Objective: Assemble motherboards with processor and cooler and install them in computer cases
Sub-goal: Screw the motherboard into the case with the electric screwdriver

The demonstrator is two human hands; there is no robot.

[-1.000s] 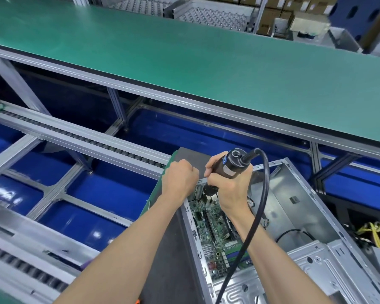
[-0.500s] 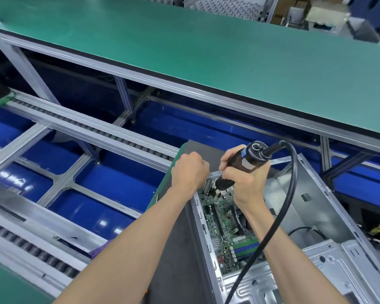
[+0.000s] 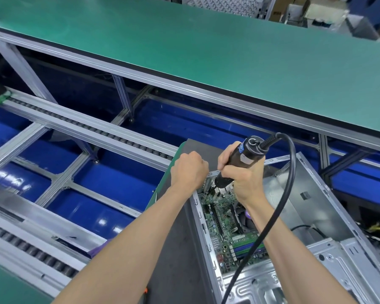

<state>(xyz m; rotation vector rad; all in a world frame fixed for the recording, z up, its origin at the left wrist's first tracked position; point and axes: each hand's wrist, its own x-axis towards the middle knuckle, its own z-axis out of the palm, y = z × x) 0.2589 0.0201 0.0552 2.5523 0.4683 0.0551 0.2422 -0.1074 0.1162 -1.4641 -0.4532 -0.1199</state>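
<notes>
A: Our left hand (image 3: 188,170) is a curled fist resting on the far left rim of the open grey sheet-metal computer case (image 3: 316,207); we cannot tell whether it holds anything.

B: That stiff rim should bear a steadying grip better than the green motherboard (image 3: 225,222) lying inside, which looks fragile and is best taken by its edges.

A: Our right hand (image 3: 241,181) wraps the black corded electric screwdriver (image 3: 239,159), tip down at the board's far corner. The rigid barrel looks safe to grip.
</notes>
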